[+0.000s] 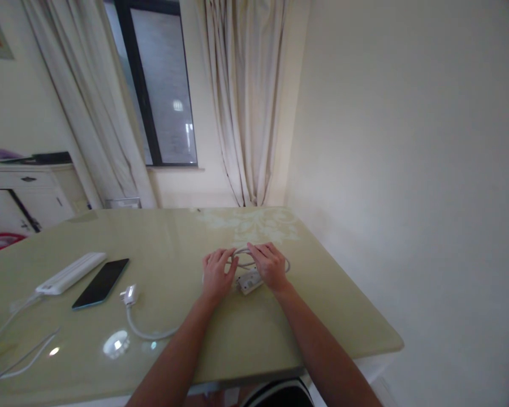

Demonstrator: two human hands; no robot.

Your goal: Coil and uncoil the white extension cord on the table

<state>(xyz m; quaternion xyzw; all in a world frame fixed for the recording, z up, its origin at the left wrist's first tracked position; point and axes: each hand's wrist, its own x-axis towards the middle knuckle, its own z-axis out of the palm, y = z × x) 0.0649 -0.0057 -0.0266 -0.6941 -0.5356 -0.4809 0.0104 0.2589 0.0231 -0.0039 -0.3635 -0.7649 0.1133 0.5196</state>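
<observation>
A white cable [242, 250] lies in loops between my two hands near the middle of the table. My left hand [216, 275] has its fingers closed round the left side of the loops. On the other side, my right hand [268, 265] pinches the top of the loops with bent fingers. A short white power strip [249, 281] rests just below the loops, partly covered by my right hand. Left of my left forearm lies a white plug [130, 295], its cord running under that forearm.
A dark phone [102, 282] and a long white power strip [72, 273] lie on the left of the table [161, 237]. More white cable [29, 359] is at the lower left. A wall [407, 169] stands close along the right edge.
</observation>
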